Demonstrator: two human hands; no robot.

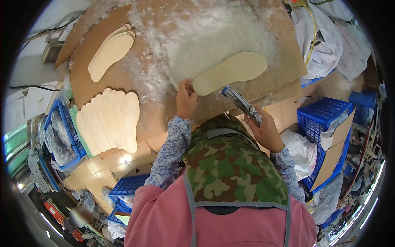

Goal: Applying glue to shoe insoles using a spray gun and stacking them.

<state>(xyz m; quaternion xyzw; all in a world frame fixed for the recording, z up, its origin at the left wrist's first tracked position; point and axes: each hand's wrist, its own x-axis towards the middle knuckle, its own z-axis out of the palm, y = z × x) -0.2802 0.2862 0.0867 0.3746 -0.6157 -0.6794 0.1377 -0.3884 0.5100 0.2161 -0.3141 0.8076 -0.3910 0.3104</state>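
Note:
A single pale insole (231, 73) lies on the cardboard-covered table. My left hand (187, 99) pinches its narrower, left-hand end between thumb and fingers. In my right hand (265, 128) is a metal spray gun (242, 105) with a blue tip; the fingers wrap round its body. Its nozzle points toward the insole from the near side, just off the edge. Farther left, a small stack of insoles (113, 51) rests on the table. Nearer me on the left, several more insoles (109, 121) lie fanned out, overlapping in a row.
Whitish fibrous residue covers much of the brown cardboard (152, 24). Blue plastic crates (323, 119) with bags and cardboard stand to the right. Another blue crate (63, 133) sits at the left edge, and more blue crates (128, 185) stand on the tiled floor. White plastic bags (321, 41) lie at the far right.

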